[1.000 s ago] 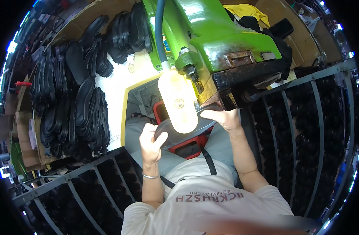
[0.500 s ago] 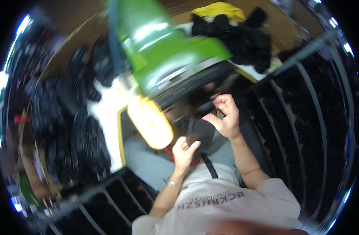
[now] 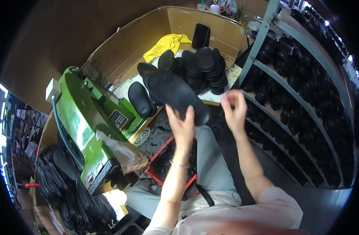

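sole (image 3: 175, 92) is held up at the table's (image 3: 233, 74) near edge by the black piles (image 3: 206, 64), left hand's (image 3: 182, 127) grip closed on its near side, right hand (image 3: 235, 109) half-open and seemingly empty, apparently a transfer step calling for steady left hold.

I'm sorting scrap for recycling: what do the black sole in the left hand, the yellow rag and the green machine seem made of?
Black sole: probably rubber or foam, smooth with a dull sheen; the look leaves it open.
Yellow rag: likely fabric, mostly matte, lying in loose folds.
Green machine: apparently painted metal, its glossy coat showing bright highlights.
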Demonstrator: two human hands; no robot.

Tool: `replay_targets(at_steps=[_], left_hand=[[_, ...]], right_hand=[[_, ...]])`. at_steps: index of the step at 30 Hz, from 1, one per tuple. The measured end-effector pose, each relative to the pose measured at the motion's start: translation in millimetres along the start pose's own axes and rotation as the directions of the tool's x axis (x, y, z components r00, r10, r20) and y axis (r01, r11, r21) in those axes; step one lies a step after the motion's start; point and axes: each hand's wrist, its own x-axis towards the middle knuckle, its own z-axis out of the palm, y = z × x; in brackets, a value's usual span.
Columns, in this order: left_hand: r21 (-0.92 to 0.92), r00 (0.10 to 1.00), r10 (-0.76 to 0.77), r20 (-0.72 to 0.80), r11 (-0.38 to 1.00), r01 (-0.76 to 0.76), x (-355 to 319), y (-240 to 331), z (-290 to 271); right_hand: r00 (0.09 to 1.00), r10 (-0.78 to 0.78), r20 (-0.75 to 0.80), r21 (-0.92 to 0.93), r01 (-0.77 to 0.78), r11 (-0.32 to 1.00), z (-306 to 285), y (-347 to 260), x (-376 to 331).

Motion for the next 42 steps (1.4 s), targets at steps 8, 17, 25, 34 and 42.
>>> replay_targets(at_steps=[8, 17, 25, 34, 42], left_hand=[[0.745, 0.970, 0.244, -0.009, 0.648, -0.156, 156.3, -45.0, 32.3], [0.921, 0.989, -0.137, 0.052, 0.389, 0.005, 165.8, -72.5, 80.1], [0.141, 0.926, -0.362, -0.109, 0.916, 0.375, 126.0, -81.8, 57.5], [0.787, 0.979, 0.191, -0.070, 0.613, -0.063, 71.1, -154.7, 40.9], [0.567, 0.987, -0.056, -0.151, 0.813, 0.133, 78.8, -164.4, 49.7]], right_hand=[[0.821, 0.518, 0.240, -0.751, -0.181, 0.635, 82.0, 69.6, 191.5], [0.899, 0.324, 0.296, -0.458, -0.164, 0.874, 26.9, 130.2, 186.1], [0.918, 0.396, 0.001, 0.004, -0.396, 0.918, -1.1, 150.0, 183.7], [0.626, 0.663, 0.410, 0.123, -0.758, 0.640, -12.2, 149.6, 162.5], [0.638, 0.551, 0.538, 0.186, -0.728, 0.660, -27.6, 170.9, 166.5]])
